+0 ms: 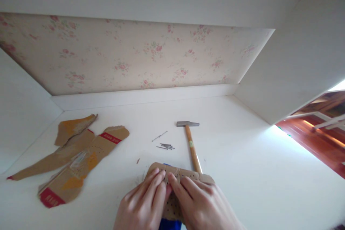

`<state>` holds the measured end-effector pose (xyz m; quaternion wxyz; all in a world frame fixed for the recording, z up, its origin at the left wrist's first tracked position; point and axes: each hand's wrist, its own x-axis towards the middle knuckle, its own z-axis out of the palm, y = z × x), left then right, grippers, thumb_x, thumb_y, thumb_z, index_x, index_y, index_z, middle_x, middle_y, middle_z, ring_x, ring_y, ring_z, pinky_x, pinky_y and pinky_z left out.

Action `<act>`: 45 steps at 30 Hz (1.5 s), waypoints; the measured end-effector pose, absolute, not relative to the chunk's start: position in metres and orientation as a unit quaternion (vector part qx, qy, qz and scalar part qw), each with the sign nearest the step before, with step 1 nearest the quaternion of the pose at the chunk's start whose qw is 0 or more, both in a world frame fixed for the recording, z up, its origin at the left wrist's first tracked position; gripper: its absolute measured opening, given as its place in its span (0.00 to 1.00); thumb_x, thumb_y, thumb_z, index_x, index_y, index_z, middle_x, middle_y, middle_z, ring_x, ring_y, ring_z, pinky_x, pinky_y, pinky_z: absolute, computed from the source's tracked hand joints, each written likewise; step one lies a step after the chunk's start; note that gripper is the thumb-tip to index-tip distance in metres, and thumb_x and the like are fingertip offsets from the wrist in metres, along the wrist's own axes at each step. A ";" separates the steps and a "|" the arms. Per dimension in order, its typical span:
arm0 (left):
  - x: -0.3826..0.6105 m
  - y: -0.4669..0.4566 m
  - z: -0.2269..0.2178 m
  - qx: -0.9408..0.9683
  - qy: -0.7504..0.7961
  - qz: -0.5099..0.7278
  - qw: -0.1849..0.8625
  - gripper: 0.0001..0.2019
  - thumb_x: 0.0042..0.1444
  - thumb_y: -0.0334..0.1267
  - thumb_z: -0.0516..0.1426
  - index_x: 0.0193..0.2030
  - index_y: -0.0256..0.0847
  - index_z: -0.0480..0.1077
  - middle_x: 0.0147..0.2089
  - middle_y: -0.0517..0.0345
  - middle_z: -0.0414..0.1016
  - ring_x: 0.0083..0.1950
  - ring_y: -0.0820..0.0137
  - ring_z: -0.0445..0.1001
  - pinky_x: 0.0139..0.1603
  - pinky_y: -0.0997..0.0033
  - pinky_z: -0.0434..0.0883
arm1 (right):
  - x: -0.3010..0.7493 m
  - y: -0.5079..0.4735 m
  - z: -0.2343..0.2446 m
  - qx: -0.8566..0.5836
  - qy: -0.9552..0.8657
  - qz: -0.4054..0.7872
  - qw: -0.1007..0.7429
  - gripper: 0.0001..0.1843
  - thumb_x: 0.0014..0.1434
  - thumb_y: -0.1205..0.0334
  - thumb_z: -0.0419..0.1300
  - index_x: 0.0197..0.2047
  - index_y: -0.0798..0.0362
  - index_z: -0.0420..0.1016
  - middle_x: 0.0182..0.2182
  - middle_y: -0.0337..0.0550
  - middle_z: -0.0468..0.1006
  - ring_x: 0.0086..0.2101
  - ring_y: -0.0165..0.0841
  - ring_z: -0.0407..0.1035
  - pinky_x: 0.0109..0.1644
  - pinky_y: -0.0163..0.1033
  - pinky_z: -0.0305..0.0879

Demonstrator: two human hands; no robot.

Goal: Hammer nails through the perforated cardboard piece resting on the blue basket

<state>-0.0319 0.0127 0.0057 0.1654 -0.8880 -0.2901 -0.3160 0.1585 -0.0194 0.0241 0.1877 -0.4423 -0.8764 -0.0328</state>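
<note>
Spanning the near middle of the view, a piece of perforated cardboard [172, 208] is covered at both sides by the two hands, above the white desk [256, 172]. By the left hand [142, 203], the cardboard's left part is covered, with the fingers laid close together; by the right hand [205, 199], the right part is covered, with the fingers bent and the index fingertip set near the middle. Whether the cardboard is pinched from below cannot be told. Beneath it, a blue object [170, 225] is partly exposed. The hammer [192, 147] is placed just beyond, its near handle end hidden by the cardboard. To its left, a small pile of nails [165, 146] is seen, with a thin pair of nails [159, 136] nearby. Farther left, torn cardboard pieces [98, 149] marked with red bands are spread.
</note>
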 end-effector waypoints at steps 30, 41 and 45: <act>-0.024 0.002 -0.006 -0.851 -0.352 -0.386 0.054 0.11 0.63 0.33 0.54 0.38 0.43 0.79 0.41 0.56 0.81 0.45 0.63 0.79 0.52 0.63 0.77 | 0.153 0.002 0.023 -0.620 -0.610 0.351 0.347 0.06 0.63 0.58 0.59 0.36 0.48 0.76 0.27 0.36 0.80 0.24 0.31 0.72 0.29 0.33 0.67; -0.025 0.003 -0.015 -0.851 -0.335 -0.400 0.063 0.11 0.63 0.33 0.54 0.40 0.40 0.79 0.41 0.57 0.83 0.45 0.63 0.80 0.52 0.65 0.77 | 0.150 -0.003 0.016 -0.580 -0.679 0.319 0.316 0.10 0.67 0.62 0.53 0.35 0.46 0.73 0.27 0.34 0.78 0.26 0.30 0.71 0.32 0.31 0.66; -0.024 0.002 -0.014 -0.847 -0.341 -0.404 0.061 0.11 0.63 0.33 0.54 0.40 0.40 0.79 0.41 0.57 0.82 0.44 0.64 0.79 0.52 0.64 0.76 | 0.152 -0.002 0.012 -0.569 -0.695 0.307 0.314 0.11 0.68 0.62 0.53 0.35 0.46 0.74 0.26 0.33 0.77 0.25 0.29 0.69 0.30 0.31 0.64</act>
